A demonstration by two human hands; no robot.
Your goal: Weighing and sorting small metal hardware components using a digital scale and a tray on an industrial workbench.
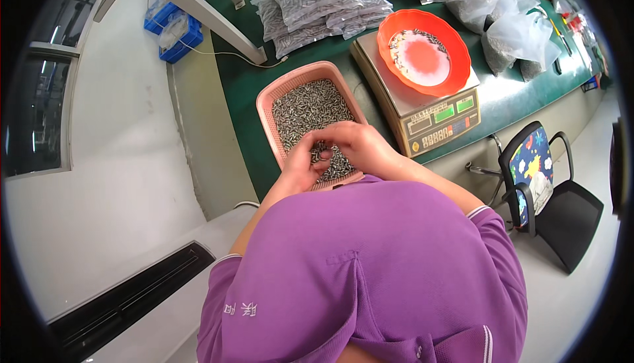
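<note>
A pink plastic basket point(266, 102) stands at the table's near edge, filled with small shiny metal cylindrical pieces point(310, 108). Over its near half, my left hand point(302, 163) has its fingers curled inward, close above the pieces. My right hand point(362, 144) arches in from the other side, bent fingers meeting the left hand. Whatever lies between the fingers is too small and too covered to make out. Right of the basket is a digital scale point(432, 128), carrying a red scalloped bowl point(389, 52) with some small metal pieces in it.
Clear bags of metal pieces point(317, 0) are stacked behind the basket on the green table point(238, 99). More filled bags point(508, 39) sit at the far right. A metal frame leg point(198, 19) rises at the left, near blue bins point(181, 36). A chair point(535, 171) stands right.
</note>
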